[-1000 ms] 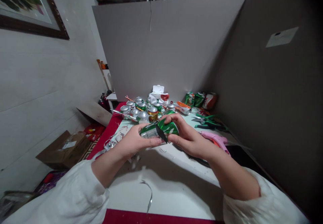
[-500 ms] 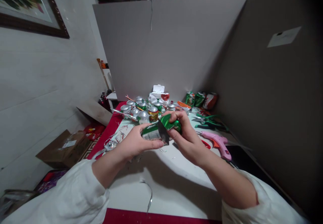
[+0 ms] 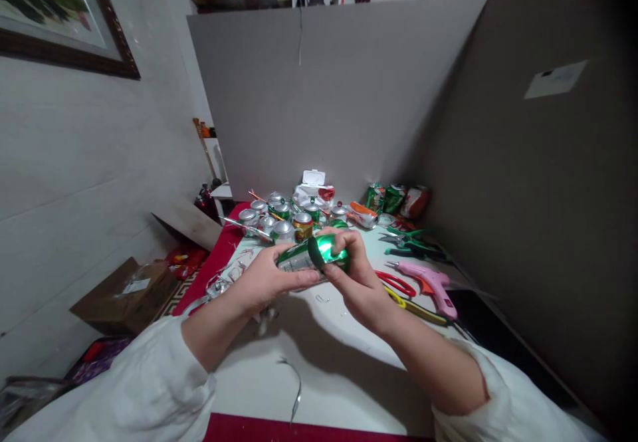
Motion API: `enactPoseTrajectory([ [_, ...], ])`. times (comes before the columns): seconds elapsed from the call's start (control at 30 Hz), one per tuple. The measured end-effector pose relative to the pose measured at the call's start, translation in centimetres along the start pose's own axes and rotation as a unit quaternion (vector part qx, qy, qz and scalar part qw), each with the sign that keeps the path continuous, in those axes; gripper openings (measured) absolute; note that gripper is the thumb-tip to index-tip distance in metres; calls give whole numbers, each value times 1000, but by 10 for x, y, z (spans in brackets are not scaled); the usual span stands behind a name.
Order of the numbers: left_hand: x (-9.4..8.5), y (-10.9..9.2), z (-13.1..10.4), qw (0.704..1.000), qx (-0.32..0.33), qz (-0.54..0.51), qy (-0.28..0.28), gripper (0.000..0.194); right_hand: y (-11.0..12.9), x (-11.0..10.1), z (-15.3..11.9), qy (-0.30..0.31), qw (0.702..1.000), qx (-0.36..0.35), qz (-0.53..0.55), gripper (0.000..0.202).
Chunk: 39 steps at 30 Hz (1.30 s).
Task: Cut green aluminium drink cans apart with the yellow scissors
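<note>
Above the middle of the white table (image 3: 359, 389), my left hand (image 3: 266, 276) is closed around the lower part of a green and silver drink can (image 3: 299, 260). A flap of green can metal (image 3: 326, 248) curls out from the can at a cut edge. My right hand (image 3: 363, 282) pinches this flap, thumb in front and fingers over the top. Just behind the hands stand several small can pieces with silver tops, one of them a gold can piece (image 3: 302, 226). A thin metal strip (image 3: 298, 389) lies on the table in front of me.
At right lie a pink glue gun (image 3: 431, 282), red-handled scissors (image 3: 401, 284), a yellow-handled tool (image 3: 421, 310) and green-handled pliers (image 3: 406, 237). Drink cans (image 3: 393, 197) and a wipes pack (image 3: 314, 194) stand at the back. Grey boards (image 3: 339, 96) enclose the table. A cardboard box (image 3: 124, 296) sits at left.
My right hand has shifted slightly left and down, and the flap now lies curled closer round the can. The yellow-handled tool has come into sight beside my right hand.
</note>
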State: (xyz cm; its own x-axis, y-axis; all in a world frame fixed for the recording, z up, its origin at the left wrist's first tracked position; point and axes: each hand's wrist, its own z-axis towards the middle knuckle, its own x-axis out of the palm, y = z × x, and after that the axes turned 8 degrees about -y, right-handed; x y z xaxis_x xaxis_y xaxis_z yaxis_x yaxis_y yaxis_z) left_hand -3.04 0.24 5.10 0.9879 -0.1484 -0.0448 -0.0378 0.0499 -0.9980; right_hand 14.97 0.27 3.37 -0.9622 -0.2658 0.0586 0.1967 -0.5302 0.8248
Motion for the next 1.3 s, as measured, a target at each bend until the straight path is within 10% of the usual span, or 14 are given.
enactPoseTrajectory([
  [0.4, -7, 1, 2, 1000, 13, 12, 9, 46, 35, -36, 14, 203, 965, 8, -164, 34],
  [0.87, -9, -9, -6, 997, 50, 41, -36, 80, 30, -28, 10, 134, 974, -74, -167, 20],
  [1.3, -13, -8, -2, 995, 58, -44, -64, 73, 24, -25, 10, 100, 982, -76, -142, 25],
])
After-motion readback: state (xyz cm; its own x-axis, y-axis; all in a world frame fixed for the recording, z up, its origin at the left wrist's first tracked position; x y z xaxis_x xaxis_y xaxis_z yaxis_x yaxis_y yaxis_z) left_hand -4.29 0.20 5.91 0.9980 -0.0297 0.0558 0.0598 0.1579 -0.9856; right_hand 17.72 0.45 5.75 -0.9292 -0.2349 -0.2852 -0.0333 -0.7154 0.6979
